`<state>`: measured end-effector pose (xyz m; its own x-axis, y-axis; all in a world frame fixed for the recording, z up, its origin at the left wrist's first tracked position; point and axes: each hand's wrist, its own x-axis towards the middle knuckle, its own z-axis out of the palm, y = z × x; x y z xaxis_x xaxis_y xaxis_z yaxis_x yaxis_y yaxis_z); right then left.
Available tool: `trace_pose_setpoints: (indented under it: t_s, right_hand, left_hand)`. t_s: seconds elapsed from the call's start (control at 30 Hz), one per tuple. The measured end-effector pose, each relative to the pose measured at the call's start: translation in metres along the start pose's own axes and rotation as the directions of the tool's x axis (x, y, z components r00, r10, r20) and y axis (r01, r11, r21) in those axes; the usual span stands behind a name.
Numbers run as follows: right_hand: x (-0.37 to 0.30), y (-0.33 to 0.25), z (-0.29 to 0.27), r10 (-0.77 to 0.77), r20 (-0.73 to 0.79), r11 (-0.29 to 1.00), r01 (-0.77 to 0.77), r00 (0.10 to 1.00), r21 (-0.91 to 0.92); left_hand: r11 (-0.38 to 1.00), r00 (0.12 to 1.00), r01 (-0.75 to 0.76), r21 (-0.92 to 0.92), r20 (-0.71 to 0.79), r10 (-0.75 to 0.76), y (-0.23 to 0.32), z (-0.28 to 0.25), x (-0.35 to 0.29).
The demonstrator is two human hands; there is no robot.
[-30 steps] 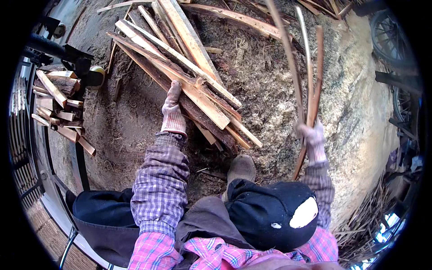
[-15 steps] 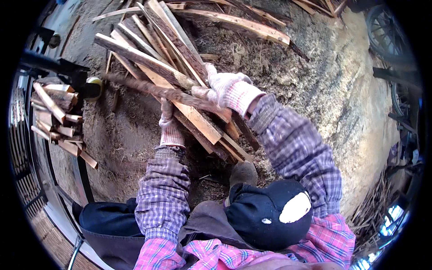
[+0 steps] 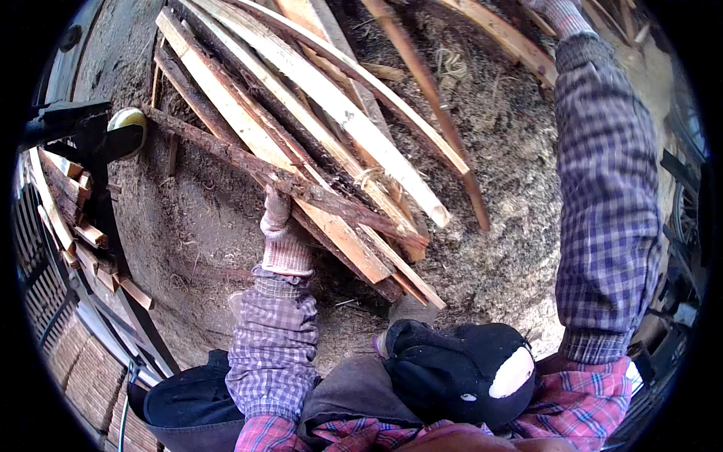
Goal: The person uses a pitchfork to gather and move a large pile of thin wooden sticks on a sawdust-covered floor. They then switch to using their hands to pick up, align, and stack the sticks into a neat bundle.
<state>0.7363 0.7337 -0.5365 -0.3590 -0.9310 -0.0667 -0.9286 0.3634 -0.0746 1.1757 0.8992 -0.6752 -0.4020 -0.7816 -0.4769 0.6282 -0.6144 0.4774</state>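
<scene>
A loose bundle of long, rough-sawn wood strips (image 3: 331, 120), some edged with bark, slants across the ground in front of me. Below its near side, my left hand (image 3: 277, 218) in a pale knitted glove is closed on the strips, its fingers partly hidden under them. A bark-covered strip (image 3: 226, 154) crosses the bundle just above that hand. My right hand (image 3: 563, 15), gloved too, reaches far out at the top right edge beside another wood strip (image 3: 504, 38); its fingers are mostly cut off by the picture edge.
A stack of short split pieces (image 3: 83, 203) sits at the left by a dark metal frame (image 3: 109, 173). A yellowish round object (image 3: 128, 128) adjoins the frame. Sawdust covers the ground (image 3: 520, 248). A spoked wheel (image 3: 685, 203) stands at the far right.
My right hand has left the bundle and stretched far forward to the right. The left hand stays at the strips, and the view has shifted.
</scene>
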Motion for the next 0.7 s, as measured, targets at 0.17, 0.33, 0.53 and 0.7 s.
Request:
trace_pose_setpoints:
  t_s: [0.17, 0.33, 0.53, 0.7]
  right_hand:
    - [0.014, -0.007, 0.039, 0.117, 0.18, 0.988, -0.096, 0.977, -0.119]
    - [0.007, 0.015, 0.077, -0.132, 0.175, 0.985, 0.11, 0.976, 0.133]
    - [-0.054, -0.005, 0.102, -0.069, 0.301, 0.821, -0.118, 0.951, 0.559]
    - [-0.113, -0.068, 0.078, 0.054, 0.374, 0.973, -0.132, 0.926, 0.188]
  left_hand:
    - [0.993, 0.999, -0.027, 0.113, -0.041, 0.032, 0.002, -0.012, -0.01]
    - [0.998, 0.995, -0.037, -0.044, -0.09, 0.033, 0.003, 0.02, -0.019]
    - [0.993, 0.996, -0.084, 0.086, -0.013, 0.085, 0.007, 0.049, -0.009]
    - [0.977, 0.98, -0.195, 0.087, -0.009, 0.197, 0.01, 0.057, -0.011]
